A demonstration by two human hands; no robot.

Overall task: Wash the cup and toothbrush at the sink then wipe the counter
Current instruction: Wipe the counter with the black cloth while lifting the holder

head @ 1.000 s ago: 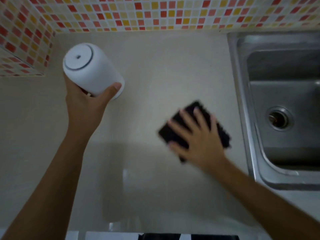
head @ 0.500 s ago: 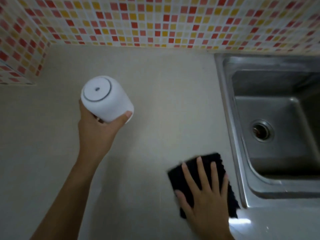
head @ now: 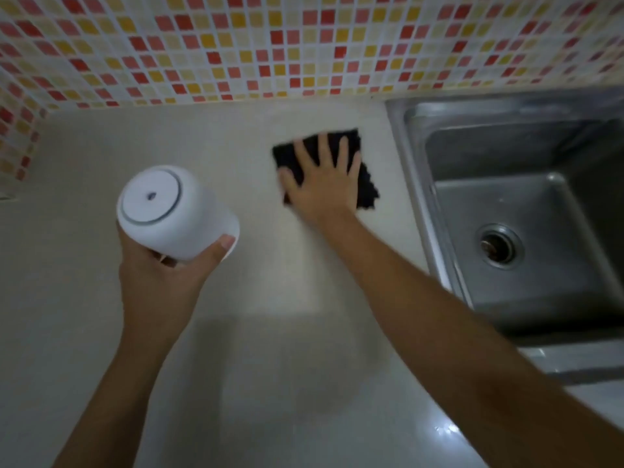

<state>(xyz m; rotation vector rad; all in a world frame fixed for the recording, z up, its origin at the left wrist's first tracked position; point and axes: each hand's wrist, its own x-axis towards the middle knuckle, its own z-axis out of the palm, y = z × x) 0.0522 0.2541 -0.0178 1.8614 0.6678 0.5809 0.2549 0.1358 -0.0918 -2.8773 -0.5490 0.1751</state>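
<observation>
My left hand (head: 158,285) grips a white cup (head: 169,211) upside down above the counter's left half, its ringed base facing the camera. My right hand (head: 320,182) lies flat with fingers spread on a black cloth (head: 366,187), pressing it onto the pale counter (head: 236,332) far back, just left of the sink. The toothbrush does not show in this view.
A steel sink (head: 418,170) with a round drain (head: 498,248) fills the right side. A mosaic tile wall (head: 270,45) of red, yellow and white runs along the back and turns the left corner. The counter's near part shines wet.
My right hand has slid the black cloth from the counter's near edge away toward the back wall. The cup stays held upside down in my left hand.
</observation>
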